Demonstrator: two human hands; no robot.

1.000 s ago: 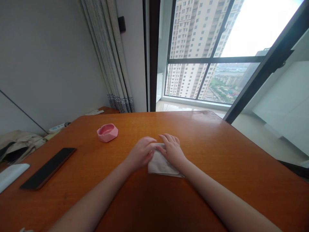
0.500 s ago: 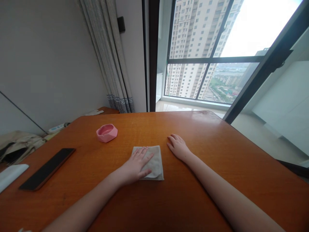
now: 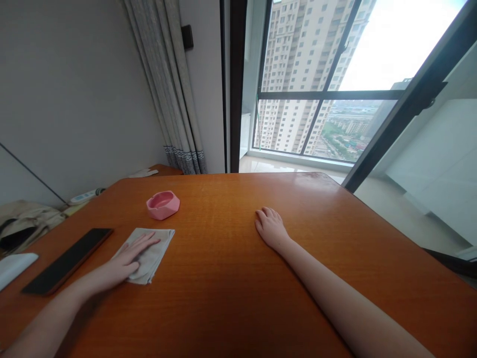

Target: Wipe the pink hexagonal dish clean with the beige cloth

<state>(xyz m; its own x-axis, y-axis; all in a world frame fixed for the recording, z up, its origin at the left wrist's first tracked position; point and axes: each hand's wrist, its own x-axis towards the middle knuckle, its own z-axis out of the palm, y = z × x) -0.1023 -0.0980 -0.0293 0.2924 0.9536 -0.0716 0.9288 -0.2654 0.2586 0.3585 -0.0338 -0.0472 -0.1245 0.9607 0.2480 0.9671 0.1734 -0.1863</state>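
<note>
Watching remotely, I see the left hand point(image 3: 121, 265) flat, fingers extended, on the folded cloth point(image 3: 157, 252) at the frame's lower left; the right hand point(image 3: 272, 229), loosely open, rests palm-down on the table point(image 3: 219, 278), right of centre.

- cloth point(image 3: 157, 252): thin fabric, matt, lightly creased
- table point(image 3: 216, 293): wood grain, smooth, glossy varnish look (strongest sheen at far right corner)
- pink dish point(image 3: 163, 206): smooth, faceted, plastic or ceramic, can't tell
- dark slab point(image 3: 69, 261): matt black top
- curtain point(image 3: 167, 84): heavy matt cloth
</note>
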